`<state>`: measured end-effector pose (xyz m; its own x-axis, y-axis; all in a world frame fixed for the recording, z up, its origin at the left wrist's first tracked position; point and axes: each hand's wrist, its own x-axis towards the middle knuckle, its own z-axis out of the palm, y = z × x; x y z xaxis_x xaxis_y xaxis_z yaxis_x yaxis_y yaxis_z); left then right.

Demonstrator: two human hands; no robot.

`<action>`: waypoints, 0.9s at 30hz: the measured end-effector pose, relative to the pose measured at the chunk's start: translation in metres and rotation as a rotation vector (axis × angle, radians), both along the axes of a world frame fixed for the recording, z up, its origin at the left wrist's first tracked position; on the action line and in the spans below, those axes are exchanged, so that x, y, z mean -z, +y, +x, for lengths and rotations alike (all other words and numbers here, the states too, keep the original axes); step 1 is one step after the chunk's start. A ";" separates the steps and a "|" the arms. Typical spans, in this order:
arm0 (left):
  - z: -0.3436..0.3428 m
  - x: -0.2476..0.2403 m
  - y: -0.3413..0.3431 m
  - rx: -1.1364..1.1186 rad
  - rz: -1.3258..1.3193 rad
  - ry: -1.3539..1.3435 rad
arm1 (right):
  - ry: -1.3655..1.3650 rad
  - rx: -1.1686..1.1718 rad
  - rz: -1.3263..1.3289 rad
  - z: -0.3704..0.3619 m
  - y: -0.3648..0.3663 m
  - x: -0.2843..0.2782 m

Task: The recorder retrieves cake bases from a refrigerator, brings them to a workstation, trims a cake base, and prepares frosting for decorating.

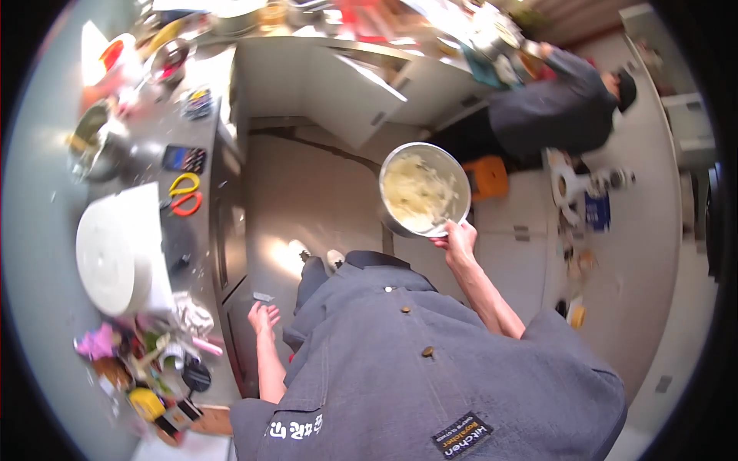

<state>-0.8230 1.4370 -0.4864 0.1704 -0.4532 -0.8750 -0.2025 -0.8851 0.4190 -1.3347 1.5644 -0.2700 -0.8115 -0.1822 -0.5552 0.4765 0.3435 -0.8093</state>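
My right hand grips the near rim of a round metal bowl, out in front of my body and above the floor. Inside the bowl lies a pale yellow, lumpy food, smeared up the walls; its exact kind cannot be made out. Down at my left side, my left hand hangs beside the counter front with its fingers loosely apart and nothing in it. I wear a grey buttoned work coat.
Along the left runs a metal counter bearing scissors, a large white roll, a metal pot and clutter. A cabinet door stands ajar ahead. A person in grey works at the far right, near an orange box.
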 end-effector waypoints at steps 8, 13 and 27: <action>-0.045 0.036 -0.097 0.624 0.157 -0.096 | 0.078 0.310 -0.074 0.041 0.048 -0.034; -0.115 0.030 -0.131 0.824 0.083 -0.097 | 0.087 0.496 -0.095 0.071 0.116 -0.046; -0.318 0.039 -0.096 1.414 -0.448 0.243 | 0.029 1.004 -0.194 0.125 0.320 0.019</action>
